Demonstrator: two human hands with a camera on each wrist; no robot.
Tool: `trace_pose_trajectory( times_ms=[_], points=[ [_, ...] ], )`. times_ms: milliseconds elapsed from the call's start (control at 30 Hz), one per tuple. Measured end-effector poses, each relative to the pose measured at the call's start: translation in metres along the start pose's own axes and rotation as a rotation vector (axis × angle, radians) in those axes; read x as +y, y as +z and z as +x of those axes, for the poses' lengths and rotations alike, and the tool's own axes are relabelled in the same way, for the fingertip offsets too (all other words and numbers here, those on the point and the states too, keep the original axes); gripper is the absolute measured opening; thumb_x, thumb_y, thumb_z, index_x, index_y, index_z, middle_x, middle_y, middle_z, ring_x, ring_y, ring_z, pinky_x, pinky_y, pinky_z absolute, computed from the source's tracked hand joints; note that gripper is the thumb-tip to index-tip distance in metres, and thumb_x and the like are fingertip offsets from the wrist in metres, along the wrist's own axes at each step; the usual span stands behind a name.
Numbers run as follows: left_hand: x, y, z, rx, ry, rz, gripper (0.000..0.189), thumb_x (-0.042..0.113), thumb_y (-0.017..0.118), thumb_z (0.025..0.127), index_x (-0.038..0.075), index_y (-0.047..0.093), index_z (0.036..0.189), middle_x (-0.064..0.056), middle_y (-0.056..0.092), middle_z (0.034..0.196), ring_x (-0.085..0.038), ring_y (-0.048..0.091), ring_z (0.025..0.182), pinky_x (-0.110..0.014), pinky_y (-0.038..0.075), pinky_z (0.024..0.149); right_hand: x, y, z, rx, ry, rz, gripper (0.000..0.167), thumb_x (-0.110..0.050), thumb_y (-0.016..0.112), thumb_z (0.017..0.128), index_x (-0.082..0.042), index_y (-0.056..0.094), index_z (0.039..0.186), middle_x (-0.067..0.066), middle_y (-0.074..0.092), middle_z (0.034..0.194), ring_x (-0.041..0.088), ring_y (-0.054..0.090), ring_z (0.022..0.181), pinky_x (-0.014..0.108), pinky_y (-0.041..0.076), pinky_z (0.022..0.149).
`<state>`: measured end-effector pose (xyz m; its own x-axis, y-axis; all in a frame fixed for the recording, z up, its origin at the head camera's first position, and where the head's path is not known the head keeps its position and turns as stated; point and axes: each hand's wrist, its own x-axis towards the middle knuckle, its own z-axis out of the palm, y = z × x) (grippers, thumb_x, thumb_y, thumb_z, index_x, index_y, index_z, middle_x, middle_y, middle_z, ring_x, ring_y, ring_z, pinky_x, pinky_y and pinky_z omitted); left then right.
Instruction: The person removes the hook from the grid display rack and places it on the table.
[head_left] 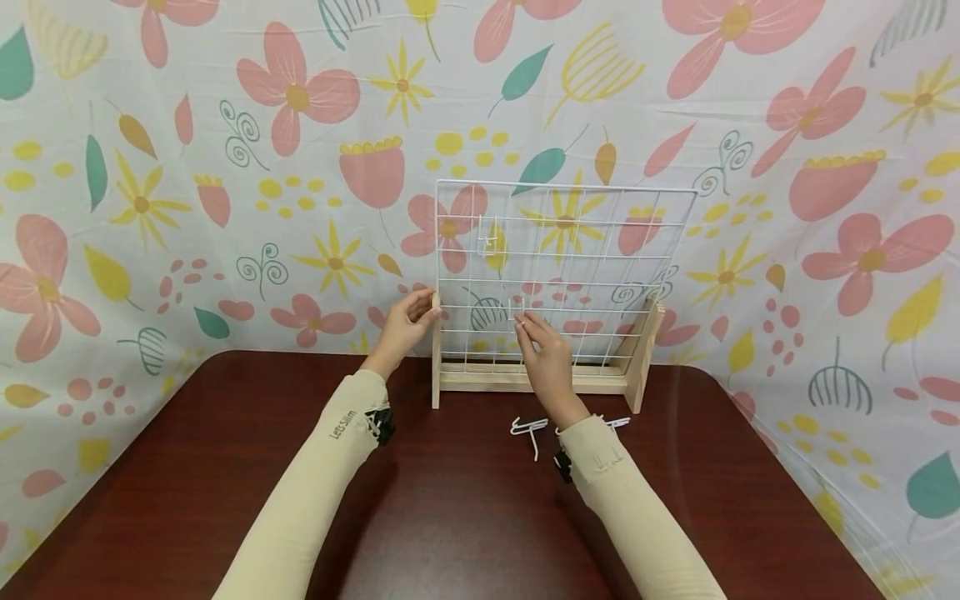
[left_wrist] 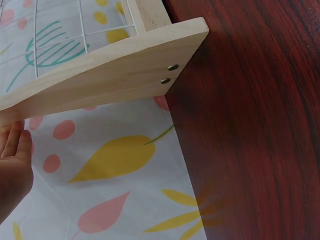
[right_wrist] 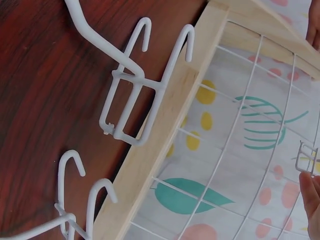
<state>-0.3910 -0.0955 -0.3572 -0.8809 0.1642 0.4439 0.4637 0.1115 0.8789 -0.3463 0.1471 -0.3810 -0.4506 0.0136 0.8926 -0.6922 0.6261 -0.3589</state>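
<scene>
A white wire grid panel [head_left: 540,283] stands upright in a wooden stand [head_left: 532,382]. My left hand [head_left: 407,327] grips the top of the stand's left side board [left_wrist: 115,70], with the fingers partly hidden behind it in the left wrist view. Between thumb and fingers, my right hand [head_left: 546,360] pinches a small white wire hook [right_wrist: 306,159] at the lower middle of the grid. Another white hook [head_left: 487,242] hangs higher on the panel, towards the left.
Two more white hooks lie on the dark wood table [head_left: 450,517]: one hook [head_left: 531,429] in front of the stand, the other [head_left: 618,422] partly behind my right wrist. A flower-patterned cloth [head_left: 300,208] hangs behind the table.
</scene>
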Motion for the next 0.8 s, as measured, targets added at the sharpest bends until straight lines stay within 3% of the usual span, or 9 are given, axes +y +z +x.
trace_pose_trajectory(
  times_ms=[167, 433, 800],
  points=[
    [-0.001, 0.000, 0.000, -0.002, 0.006, -0.001, 0.045, 0.006, 0.061, 0.094, -0.004, 0.050, 0.136, -0.024, 0.056, 0.129, -0.034, 0.053, 0.121, -0.040, 0.046, 0.102, -0.005, -0.006, 0.000, -0.011, -0.028, -0.006, 0.019, -0.003, 0.065, 0.092, 0.005, 0.072, 0.107, 0.022, 0.068, 0.110, 0.035, 0.066, 0.101, 0.045, 0.057, 0.080],
    [0.000, 0.001, 0.001, 0.000, 0.022, 0.007, 0.043, 0.003, 0.061, 0.094, -0.006, 0.051, 0.134, -0.026, 0.057, 0.127, -0.037, 0.054, 0.119, -0.043, 0.046, 0.101, -0.006, -0.016, 0.001, -0.010, -0.065, -0.024, 0.021, -0.004, 0.066, 0.091, 0.003, 0.071, 0.110, 0.017, 0.069, 0.111, 0.031, 0.066, 0.105, 0.042, 0.055, 0.088],
    [0.000, 0.001, 0.002, 0.001, 0.012, -0.003, 0.043, 0.003, 0.060, 0.095, -0.006, 0.050, 0.135, -0.027, 0.056, 0.128, -0.038, 0.053, 0.119, -0.045, 0.045, 0.102, 0.001, -0.034, -0.005, 0.000, -0.079, -0.073, 0.020, -0.004, 0.069, 0.089, 0.001, 0.073, 0.108, 0.017, 0.070, 0.106, 0.031, 0.069, 0.096, 0.044, 0.057, 0.081]
  ],
)
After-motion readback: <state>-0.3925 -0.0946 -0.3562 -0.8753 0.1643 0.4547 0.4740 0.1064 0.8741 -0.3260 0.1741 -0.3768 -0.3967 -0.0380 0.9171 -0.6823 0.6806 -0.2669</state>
